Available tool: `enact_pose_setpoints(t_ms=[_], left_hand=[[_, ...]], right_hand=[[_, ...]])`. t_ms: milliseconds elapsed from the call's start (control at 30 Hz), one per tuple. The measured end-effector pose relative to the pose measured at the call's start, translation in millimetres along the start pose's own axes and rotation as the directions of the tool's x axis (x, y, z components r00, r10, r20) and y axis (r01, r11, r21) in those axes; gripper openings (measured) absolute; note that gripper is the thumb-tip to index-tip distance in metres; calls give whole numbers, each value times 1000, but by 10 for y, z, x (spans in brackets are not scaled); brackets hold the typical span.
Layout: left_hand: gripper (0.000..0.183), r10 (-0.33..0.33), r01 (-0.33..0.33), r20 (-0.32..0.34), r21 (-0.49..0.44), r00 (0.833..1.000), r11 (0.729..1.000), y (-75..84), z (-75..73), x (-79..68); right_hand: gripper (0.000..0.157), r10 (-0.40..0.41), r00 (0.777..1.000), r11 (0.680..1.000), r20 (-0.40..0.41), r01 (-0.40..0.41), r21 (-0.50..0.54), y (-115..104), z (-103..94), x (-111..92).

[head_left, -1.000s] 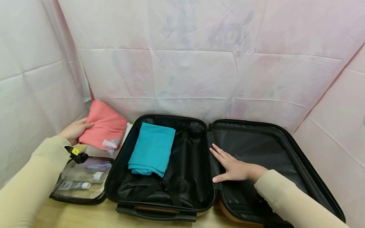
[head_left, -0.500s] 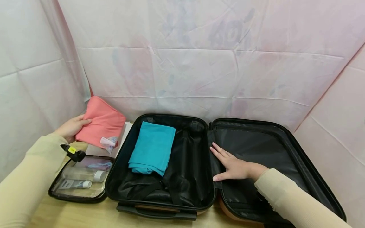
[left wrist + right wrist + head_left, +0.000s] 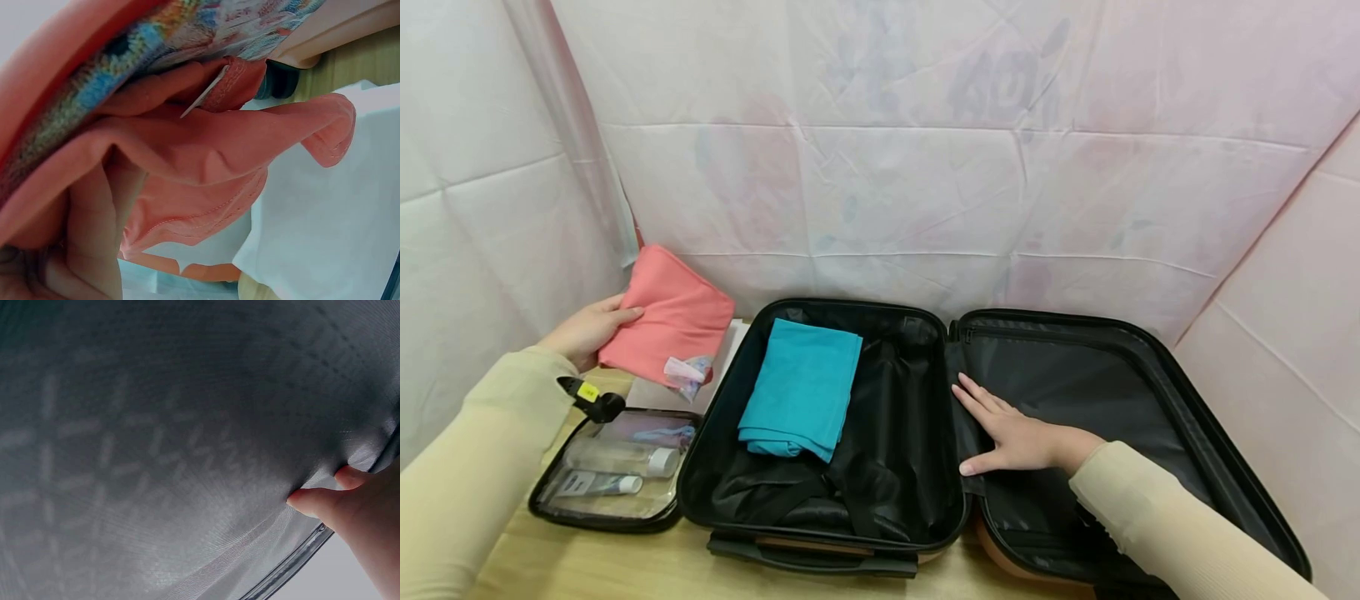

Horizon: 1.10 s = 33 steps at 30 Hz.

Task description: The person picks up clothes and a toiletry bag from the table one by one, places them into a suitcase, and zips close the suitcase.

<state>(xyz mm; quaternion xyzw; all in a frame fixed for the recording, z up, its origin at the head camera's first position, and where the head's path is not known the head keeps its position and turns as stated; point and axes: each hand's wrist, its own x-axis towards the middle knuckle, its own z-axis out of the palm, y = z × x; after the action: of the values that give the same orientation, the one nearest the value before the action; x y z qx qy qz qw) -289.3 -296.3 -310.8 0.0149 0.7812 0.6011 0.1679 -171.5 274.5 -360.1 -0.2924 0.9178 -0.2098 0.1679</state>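
My left hand (image 3: 583, 332) grips a folded coral shirt (image 3: 673, 312) by its left edge, at the back left. Its stitched hem and a colourful patterned patch show in the left wrist view, where the fingers (image 3: 94, 219) go under the fold. My right hand (image 3: 1015, 440) rests with spread fingers on the black lining of the open suitcase's right half (image 3: 1075, 383), near the hinge. In the right wrist view, the thumb (image 3: 309, 499) touches the dark lining. A folded teal garment (image 3: 805, 387) lies in the suitcase's left half (image 3: 902, 417).
Left of the suitcase, a clear pouch (image 3: 613, 517) with black edging holds a bottle (image 3: 617, 458), a tube (image 3: 595, 483) and a purple item (image 3: 640, 431). A white flat item (image 3: 647, 394) lies beneath the shirt. White cloth walls (image 3: 880, 192) stand close behind and at the sides.
My left hand has shifted slightly left and away from me with the coral shirt in its grip. My right hand stays in place on the lining.
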Motion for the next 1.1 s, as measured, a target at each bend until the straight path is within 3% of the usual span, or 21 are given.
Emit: enact_pose_setpoints(t_ms=[1100], left_hand=[[69, 33, -32, -10, 66, 999, 997, 165, 87, -30]], right_hand=[[101, -3, 1000, 1000, 2, 3, 7, -23, -8, -7]])
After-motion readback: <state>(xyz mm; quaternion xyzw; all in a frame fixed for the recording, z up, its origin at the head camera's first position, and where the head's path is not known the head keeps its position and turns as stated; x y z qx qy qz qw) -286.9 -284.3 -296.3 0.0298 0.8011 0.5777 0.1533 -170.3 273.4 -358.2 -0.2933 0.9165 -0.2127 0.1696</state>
